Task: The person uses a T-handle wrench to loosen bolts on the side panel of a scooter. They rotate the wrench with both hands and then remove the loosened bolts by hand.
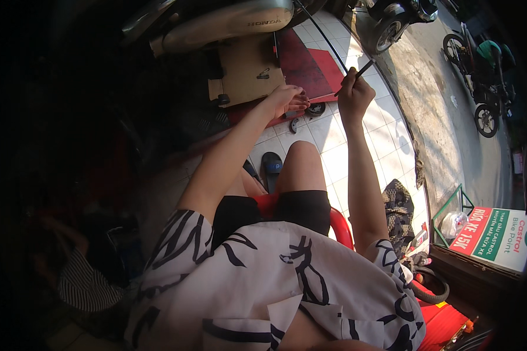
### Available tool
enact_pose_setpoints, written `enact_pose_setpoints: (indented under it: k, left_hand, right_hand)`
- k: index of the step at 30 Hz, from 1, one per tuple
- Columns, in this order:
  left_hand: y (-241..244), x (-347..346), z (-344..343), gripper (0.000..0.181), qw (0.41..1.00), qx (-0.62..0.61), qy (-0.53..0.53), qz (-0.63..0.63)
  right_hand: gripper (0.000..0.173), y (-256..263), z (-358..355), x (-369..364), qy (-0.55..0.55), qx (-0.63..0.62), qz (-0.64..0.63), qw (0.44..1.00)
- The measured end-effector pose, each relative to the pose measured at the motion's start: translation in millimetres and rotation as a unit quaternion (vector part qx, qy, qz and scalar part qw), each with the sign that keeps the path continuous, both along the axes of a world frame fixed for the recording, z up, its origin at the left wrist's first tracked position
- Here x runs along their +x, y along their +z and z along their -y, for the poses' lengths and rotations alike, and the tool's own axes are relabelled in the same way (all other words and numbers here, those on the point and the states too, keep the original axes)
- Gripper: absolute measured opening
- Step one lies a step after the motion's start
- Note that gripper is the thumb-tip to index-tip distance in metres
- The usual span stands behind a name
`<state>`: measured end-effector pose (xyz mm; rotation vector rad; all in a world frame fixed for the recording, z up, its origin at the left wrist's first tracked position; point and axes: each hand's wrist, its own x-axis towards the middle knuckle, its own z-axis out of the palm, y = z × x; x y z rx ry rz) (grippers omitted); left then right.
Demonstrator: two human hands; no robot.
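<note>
My right hand [355, 94] grips the crossbar of a dark T-handle wrench [323, 33]. Its long shaft runs up and left, out past the top edge beside the motorcycle. My left hand [290, 100] hovers near the edge of a red metal platform [305, 66], palm turned right and fingers loosely curled apart; nothing shows in it. Beyond that hand, a cardboard sheet [246, 61] covers part of the platform, with small metal parts [263, 74] lying on it. A motorcycle's silver Honda exhaust muffler [228, 26] hangs above the cardboard.
On the tiled floor [329, 131] lie a curved brake shoe [294, 126] and a round dark part [316, 109]. Crumpled patterned cloth [398, 210] and a tyre [434, 289] are at right, by a printed sign [487, 237]. Motorbikes [478, 83] stand outside. A person's striped garment [88, 281] shows at left.
</note>
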<state>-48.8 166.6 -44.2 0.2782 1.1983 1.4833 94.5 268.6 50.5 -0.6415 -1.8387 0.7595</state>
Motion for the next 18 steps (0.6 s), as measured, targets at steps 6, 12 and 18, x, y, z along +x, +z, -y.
enact_pose_setpoints:
  k: [6,12,18]
  left_hand:
    - [-53,-50,13,0.018,0.795,-0.117,0.139,-0.578]
    - [-93,-103,1,0.014,0.670,-0.055,0.149,-0.725]
    - [-116,-98,-1,0.015,0.631,-0.093,0.127,-0.760]
  right_hand:
    - [0.037,-1,1,-3,0.050,-0.036,0.215,0.975]
    - [0.033,-51,-4,1,0.224,-0.276,0.122,0.927]
    - [0.038,-89,16,83,0.244,-0.419,0.114,0.867]
